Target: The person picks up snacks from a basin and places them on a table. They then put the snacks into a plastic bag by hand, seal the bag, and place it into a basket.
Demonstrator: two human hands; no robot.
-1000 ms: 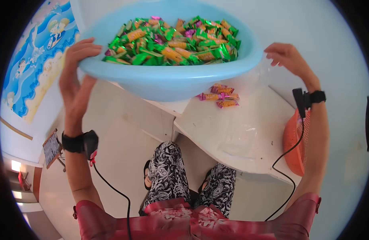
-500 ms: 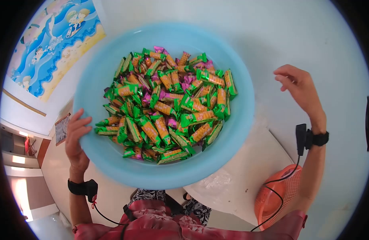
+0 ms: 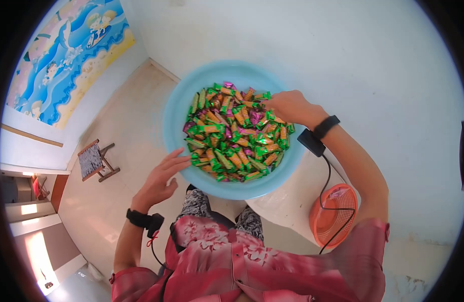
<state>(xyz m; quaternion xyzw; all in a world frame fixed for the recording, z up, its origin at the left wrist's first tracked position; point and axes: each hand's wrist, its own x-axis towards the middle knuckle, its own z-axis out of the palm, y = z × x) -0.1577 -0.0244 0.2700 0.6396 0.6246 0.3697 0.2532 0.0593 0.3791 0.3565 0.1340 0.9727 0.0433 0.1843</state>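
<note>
A round light-blue basin (image 3: 232,193) holds a heap of small wrapped snacks (image 3: 237,136), mostly green and orange with some purple wrappers among them. My left hand (image 3: 161,180) is at the basin's lower left rim, its fingers stretched out and apart, with the fingertips at the edge. Over the upper right side of the basin is my right hand (image 3: 294,108), fingers pointing into the snacks. Its fingertips are partly hidden, so I cannot see whether they grip a snack. Both wrists wear black straps with a small cabled device.
An orange plastic basket (image 3: 334,215) stands at the lower right on a pale surface (image 3: 282,206) beside the basin. On the floor to the left is a folding stool (image 3: 95,160). A white wall (image 3: 352,45) rises behind, and a beach-scene poster (image 3: 73,60) hangs at the left.
The basin appears smaller and farther off, with more floor showing. My right hand has moved left from beside the basin onto the snacks. My left hand stays near the left rim.
</note>
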